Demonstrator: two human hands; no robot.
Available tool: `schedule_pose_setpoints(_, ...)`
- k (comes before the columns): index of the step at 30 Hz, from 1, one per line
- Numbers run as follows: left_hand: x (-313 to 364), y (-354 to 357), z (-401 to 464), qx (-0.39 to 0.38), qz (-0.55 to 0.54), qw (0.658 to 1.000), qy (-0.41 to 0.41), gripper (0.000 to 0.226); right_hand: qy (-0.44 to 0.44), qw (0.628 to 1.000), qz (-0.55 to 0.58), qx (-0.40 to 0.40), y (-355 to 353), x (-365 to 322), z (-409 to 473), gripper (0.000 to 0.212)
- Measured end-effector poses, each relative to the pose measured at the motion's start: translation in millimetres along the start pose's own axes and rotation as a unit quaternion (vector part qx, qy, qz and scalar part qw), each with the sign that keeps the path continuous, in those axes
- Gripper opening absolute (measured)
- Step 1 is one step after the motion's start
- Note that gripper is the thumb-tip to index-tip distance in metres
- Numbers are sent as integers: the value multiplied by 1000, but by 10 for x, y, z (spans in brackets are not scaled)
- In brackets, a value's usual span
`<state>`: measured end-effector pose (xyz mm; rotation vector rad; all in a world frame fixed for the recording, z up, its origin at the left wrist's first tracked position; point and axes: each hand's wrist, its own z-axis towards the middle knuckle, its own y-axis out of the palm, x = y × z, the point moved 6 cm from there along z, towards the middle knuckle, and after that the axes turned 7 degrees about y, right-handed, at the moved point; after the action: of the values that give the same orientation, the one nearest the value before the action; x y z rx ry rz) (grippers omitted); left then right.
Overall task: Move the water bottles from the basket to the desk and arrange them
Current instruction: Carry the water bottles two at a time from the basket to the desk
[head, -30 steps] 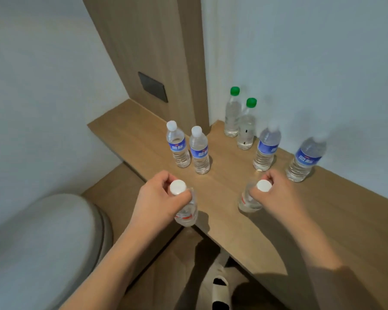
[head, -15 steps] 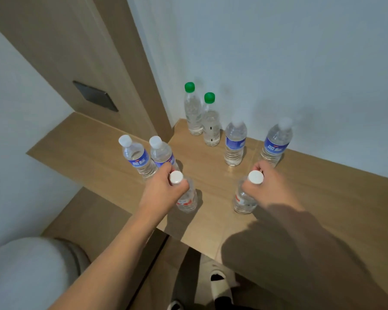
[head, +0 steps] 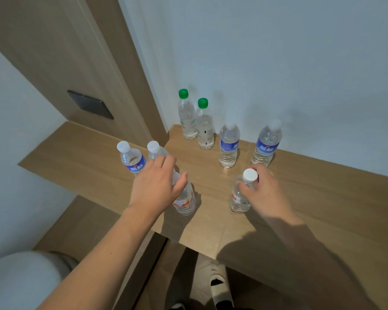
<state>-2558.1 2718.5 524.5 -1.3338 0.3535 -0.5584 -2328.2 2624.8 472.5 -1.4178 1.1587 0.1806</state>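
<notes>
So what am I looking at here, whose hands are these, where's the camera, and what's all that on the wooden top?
There is no machine: a person wears a camera on the head, looking down at their own hands. On the wooden desk stand eight water bottles: two green-capped bottles by the wall, four blue-labelled bottles, and two red-labelled ones nearest the person. The left hand covers the top of the left red-labelled bottle; the right hand holds the right red-labelled bottle near its white cap. Both stand upright on the desk.
</notes>
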Motion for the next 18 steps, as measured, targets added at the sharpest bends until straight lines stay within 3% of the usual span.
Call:
schedule_pose_setpoints(5,129,-89,24,46,-41,995,76,33,9,998,12,57,-147,-25,-268,65)
schedule_pose_setpoints(12,597,-167,80,79,-101,960,250,28,32,985,-21,170,-415,-18,-1012,64)
schedule_pose_setpoints(18,1473,-307,-144,60,-185,914,355,30,116,959,-26,258,-840,314,-1913,66)
